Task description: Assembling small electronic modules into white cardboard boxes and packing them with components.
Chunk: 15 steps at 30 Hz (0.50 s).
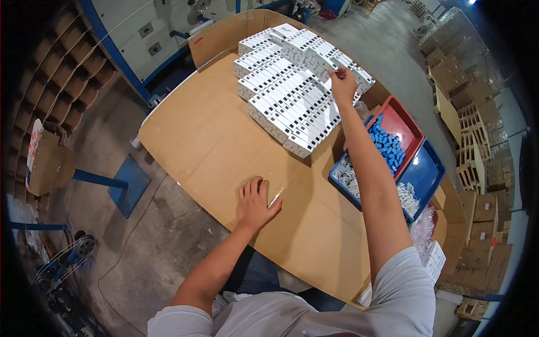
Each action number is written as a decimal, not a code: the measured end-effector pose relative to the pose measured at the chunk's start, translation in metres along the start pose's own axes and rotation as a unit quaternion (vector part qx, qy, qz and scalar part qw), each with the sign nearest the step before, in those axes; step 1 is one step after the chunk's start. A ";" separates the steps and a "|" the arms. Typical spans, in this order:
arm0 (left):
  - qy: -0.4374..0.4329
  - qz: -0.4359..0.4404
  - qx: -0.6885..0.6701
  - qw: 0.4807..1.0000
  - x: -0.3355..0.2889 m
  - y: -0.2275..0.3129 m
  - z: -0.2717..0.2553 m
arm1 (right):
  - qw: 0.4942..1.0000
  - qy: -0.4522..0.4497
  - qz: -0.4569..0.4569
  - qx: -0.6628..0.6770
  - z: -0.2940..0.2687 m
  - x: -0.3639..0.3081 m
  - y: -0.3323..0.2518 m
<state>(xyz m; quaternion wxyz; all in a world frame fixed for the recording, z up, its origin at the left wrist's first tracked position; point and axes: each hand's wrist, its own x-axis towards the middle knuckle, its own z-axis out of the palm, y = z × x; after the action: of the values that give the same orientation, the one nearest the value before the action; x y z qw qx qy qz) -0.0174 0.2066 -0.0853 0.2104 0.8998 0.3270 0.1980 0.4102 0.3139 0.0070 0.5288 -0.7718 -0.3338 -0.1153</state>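
Observation:
My left hand (256, 203) rests on the cardboard-covered table with its fingers apart. A thin shiny strip (275, 197), perhaps clear plastic, lies by its thumb; I cannot tell its kind. My right arm stretches to the far right, where my right hand (343, 87) is at the stacked white boxes. Its fingers are bent together over the box tops; what they grip, if anything, is hidden. The narrow white boxes (281, 104) stand in tight rows, each with dark square marks on top, and some are stacked higher at the back.
Right of my forearm, a red tray (405, 121) holds small blue pieces (386, 146). Blue trays (429, 168) hold small white pieces (408, 197). Clear plastic bags (422, 230) lie nearer. A raised cardboard edge (224, 33) borders the table's far side; machinery stands behind it.

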 end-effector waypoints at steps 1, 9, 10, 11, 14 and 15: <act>-0.003 0.001 -0.002 1.000 0.000 0.000 0.000 | 1.000 0.010 -0.001 -0.009 0.010 0.003 0.000; -0.001 0.006 0.002 1.000 0.001 0.000 0.002 | 0.993 0.037 -0.068 -0.086 0.047 0.020 0.013; -0.001 0.005 0.003 1.000 0.001 0.000 0.002 | 0.993 0.038 -0.066 -0.086 0.048 0.019 0.016; -0.001 0.004 0.004 1.000 0.000 0.000 0.002 | 0.992 0.031 -0.068 -0.099 0.049 0.018 0.017; -0.014 -0.001 0.003 1.000 0.001 0.001 0.001 | 0.994 0.027 -0.061 -0.092 0.052 0.019 0.024; -0.013 0.001 0.004 1.000 0.001 0.001 0.001 | 0.996 0.026 -0.051 -0.074 0.052 0.019 0.027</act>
<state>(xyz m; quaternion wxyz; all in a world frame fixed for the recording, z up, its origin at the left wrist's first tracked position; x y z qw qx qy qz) -0.0153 0.2063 -0.0858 0.2108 0.9034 0.3245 0.1846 0.4325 0.3623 -0.0245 0.4727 -0.7873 -0.3493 -0.1864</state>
